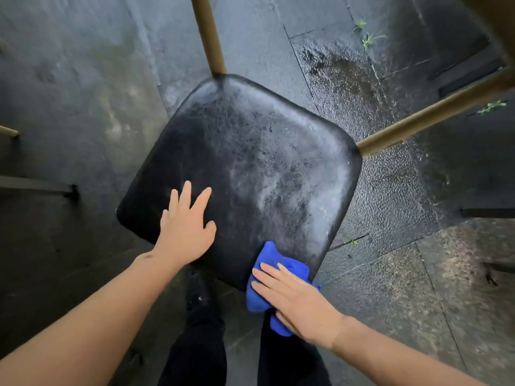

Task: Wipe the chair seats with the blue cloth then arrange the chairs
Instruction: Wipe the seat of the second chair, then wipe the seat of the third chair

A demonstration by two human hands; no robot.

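1. Seat of a chair, a black, rounded-square padded leather cushion (250,168), lay under both hands, tilted as a diamond in the view, with pale dusty streaks across the part beyond the fingers.
2. The left hand (185,232) rested flat on the near left part of the seat, its fingers straight and spread wide, holding nothing.
3. The right hand (295,299) pressed flat on a bright blue crumpled cloth (267,277) at the near corner of the seat; its fingers lay straight and close together on top of the cloth, not curled round it.
4. The cloth bunched out ahead of the right fingertips and hung partly over the seat's near edge, below the right palm.
5. Two brass-coloured round metal chair tubes (210,37) rose from the far corners of the seat, one beyond the left hand and one out past the right hand.
6. Dark wet stone paving (390,204) surrounded the chair, with small green weeds (367,40) in the joints far beyond the right hand.
7. The person's black trouser legs (200,344) stood between the two forearms, below the seat's near edge.
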